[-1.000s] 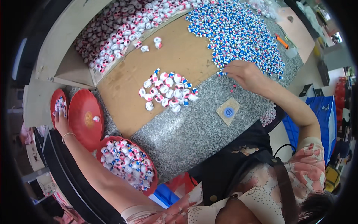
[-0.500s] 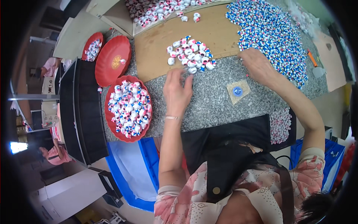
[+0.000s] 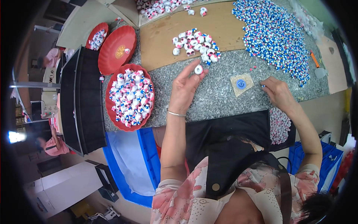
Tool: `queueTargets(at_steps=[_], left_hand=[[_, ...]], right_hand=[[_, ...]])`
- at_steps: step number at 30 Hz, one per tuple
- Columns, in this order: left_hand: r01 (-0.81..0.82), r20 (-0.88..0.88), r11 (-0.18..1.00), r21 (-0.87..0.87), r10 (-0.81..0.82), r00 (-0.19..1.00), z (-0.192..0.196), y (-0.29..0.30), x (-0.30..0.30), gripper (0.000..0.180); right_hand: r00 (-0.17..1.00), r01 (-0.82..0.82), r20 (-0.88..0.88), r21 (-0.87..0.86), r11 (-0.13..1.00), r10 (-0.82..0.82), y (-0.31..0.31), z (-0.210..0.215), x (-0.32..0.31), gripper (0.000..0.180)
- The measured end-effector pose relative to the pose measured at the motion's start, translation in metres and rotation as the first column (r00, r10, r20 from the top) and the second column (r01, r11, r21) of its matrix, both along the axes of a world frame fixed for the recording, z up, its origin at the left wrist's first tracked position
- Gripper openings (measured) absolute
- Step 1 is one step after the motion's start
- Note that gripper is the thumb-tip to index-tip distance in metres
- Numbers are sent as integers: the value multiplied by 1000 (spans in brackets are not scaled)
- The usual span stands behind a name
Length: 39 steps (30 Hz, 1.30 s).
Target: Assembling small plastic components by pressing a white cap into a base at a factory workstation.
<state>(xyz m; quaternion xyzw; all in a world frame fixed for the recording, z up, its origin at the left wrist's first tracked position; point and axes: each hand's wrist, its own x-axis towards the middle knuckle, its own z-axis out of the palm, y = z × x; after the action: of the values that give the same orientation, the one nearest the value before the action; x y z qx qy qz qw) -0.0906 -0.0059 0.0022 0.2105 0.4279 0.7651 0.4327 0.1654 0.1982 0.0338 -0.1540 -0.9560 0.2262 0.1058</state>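
My left hand pinches a small white ring-like figure part with a dark hole and a bit of pink, between thumb and fingertips. Just beyond it lies a loose cluster of white and pink figure parts with several blue bits. My right hand is closed at the fingertips on a tiny blue and white piece. Between the hands, a round blue holder sits on a beige square pad. A large heap of tiny blue and white pieces spreads beyond my right hand.
At left stand a red dish full of figures, a red dish with one part, and a smaller red dish. A scraper with an orange handle lies far right. Below the granite tabletop is a blue crate.
My left hand has drawn back from the cluster with a white part. My right hand has left the blue heap and come nearer, beside the pad, with a tiny piece.
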Motion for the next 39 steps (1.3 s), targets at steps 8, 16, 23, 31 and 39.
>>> queueTargets(at_steps=[8,16,23,31,39], left_hand=[[-37,-201,999,-3,36,979,-15,-15,32,41],[-4,-299,999,-38,-7,954,-14,-17,42,40],[69,-116,997,31,-65,991,-5,-16,57,40],[-57,-192,995,-86,39,981,-4,-17,64,34],[-202,-534,977,-71,134,835,-15,5,79,34]], right_hand=[[1000,-18,9,27,999,17,-2,8,-7,11],[997,-78,-22,-4,997,78,-10,14,-15,12],[980,-196,-21,102,975,199,-26,18,-61,11],[944,-327,123,201,923,307,-24,20,-71,7],[990,-55,-136,-182,982,30,-30,23,-56,12]])
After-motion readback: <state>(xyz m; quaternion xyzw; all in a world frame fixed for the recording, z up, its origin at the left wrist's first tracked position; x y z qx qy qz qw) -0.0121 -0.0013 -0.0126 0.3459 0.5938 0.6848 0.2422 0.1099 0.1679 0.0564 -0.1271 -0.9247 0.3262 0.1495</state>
